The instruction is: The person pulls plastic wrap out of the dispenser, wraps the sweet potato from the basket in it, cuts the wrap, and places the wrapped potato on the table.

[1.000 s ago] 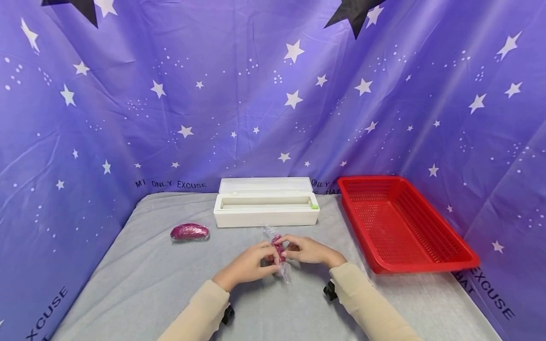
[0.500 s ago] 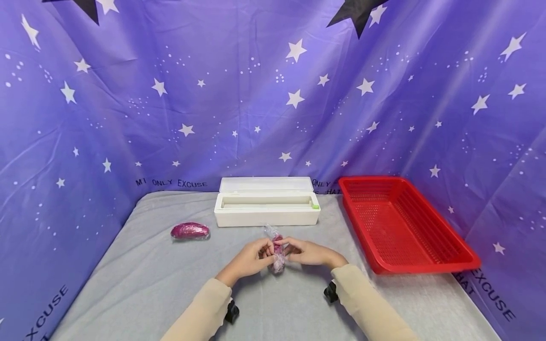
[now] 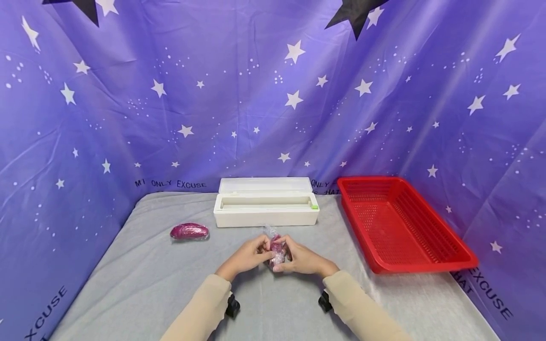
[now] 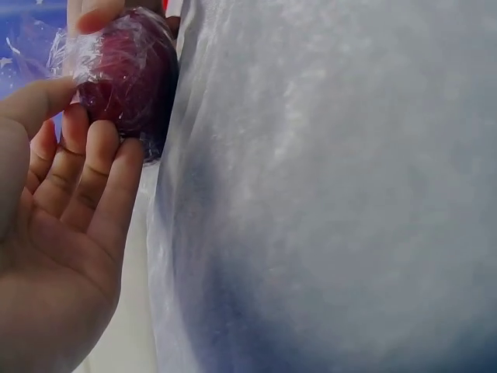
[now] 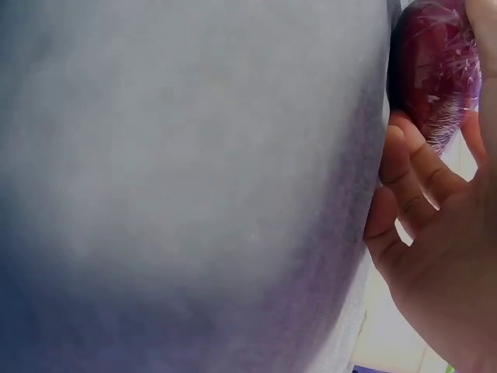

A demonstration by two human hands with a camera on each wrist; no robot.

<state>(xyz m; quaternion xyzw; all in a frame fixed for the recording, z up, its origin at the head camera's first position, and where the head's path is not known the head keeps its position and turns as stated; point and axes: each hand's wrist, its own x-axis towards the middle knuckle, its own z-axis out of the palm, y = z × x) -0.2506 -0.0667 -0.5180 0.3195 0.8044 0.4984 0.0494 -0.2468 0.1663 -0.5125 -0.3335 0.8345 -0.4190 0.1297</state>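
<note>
Between both hands, a rounded reddish-purple piece of produce (image 3: 278, 256) in cling film lies at the middle of the table, its exact kind unclear. My left hand (image 3: 250, 255) holds its left side, the thumb on the film and the fingers bent against it, as the left wrist view shows. From the other side my right hand (image 3: 304, 258) grips it, thumb at the near end and index finger farther up. Loose clear film (image 3: 269, 230) sticks out at the far end. A second wrapped purple piece (image 3: 189, 231) lies to the left, apart from the hands.
Behind the hands stands a white cling film dispenser box (image 3: 266, 218), its lid (image 3: 265, 184) raised, with a green slider (image 3: 314, 207) at its right end. A red perforated basket (image 3: 422, 268) sits at the right. Purple star-printed curtains (image 3: 256, 109) enclose the grey cloth-covered table (image 3: 141, 284).
The loose film at the produce's near end, sticking out a second ago, now lies folded against it. My right thumb has moved down to that near end. The box and basket stay put.
</note>
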